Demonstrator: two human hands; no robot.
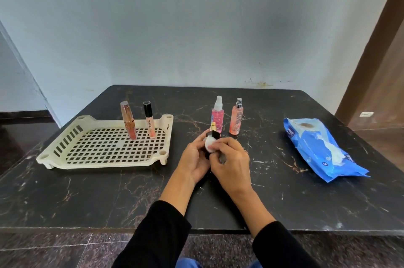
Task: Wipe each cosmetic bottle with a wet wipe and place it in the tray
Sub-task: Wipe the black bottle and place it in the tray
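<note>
We grip a black bottle (211,136) in our left hand (194,159), just right of the tray (105,161), while our right hand (231,158) pinches a white wipe (210,145) against it. Two tubes (129,121) stand upright in the tray's far side. Two pink sprays (236,118) stand right of the tray, behind the black bottle.

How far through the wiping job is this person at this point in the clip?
Done, by the look of it: two lip gloss tubes stand upright in the tray. In hand: the left hand holds a dark bottle while the right hand presses a white wipe on it. Left: two pink spray bottles stand on the table. The wipes pack lies at right.
</note>
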